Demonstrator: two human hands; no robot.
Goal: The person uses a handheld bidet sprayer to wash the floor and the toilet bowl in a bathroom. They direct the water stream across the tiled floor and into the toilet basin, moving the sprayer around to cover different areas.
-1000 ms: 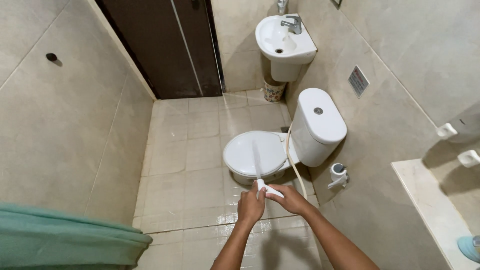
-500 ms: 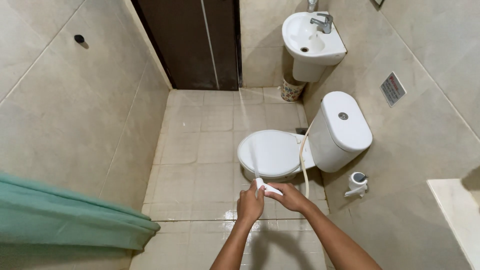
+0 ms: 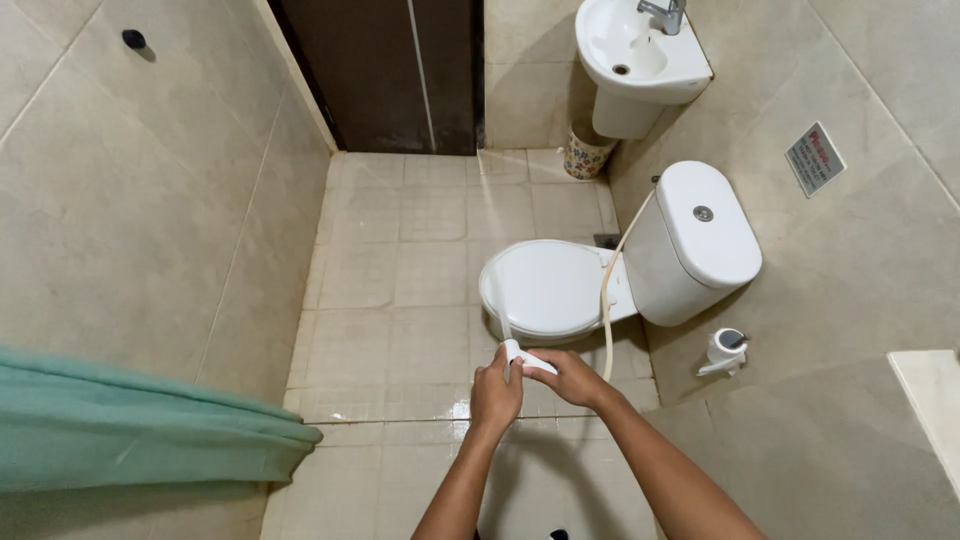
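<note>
Both hands on a white spray nozzle in front of a closed toilet.

Left hand (image 3: pixel 497 393) and right hand (image 3: pixel 572 378) together grip the spray nozzle (image 3: pixel 527 358); its hose (image 3: pixel 607 300) runs beside the toilet (image 3: pixel 560 288), and a sink (image 3: pixel 640 55) is mounted on the wall beyond the toilet.

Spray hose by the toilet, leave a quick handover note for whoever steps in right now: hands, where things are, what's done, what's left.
Left hand and right hand: both closed on the white hand sprayer, nozzle aimed at the toilet.
Hose runs from the sprayer up beside the tank.
Toilet lid is down; a thin stream looks to be hitting it.
Floor tiles look wet in front of the bowl.
Done: sprayer in hand. Left: cannot tell how much of the lid is rinsed.
</note>
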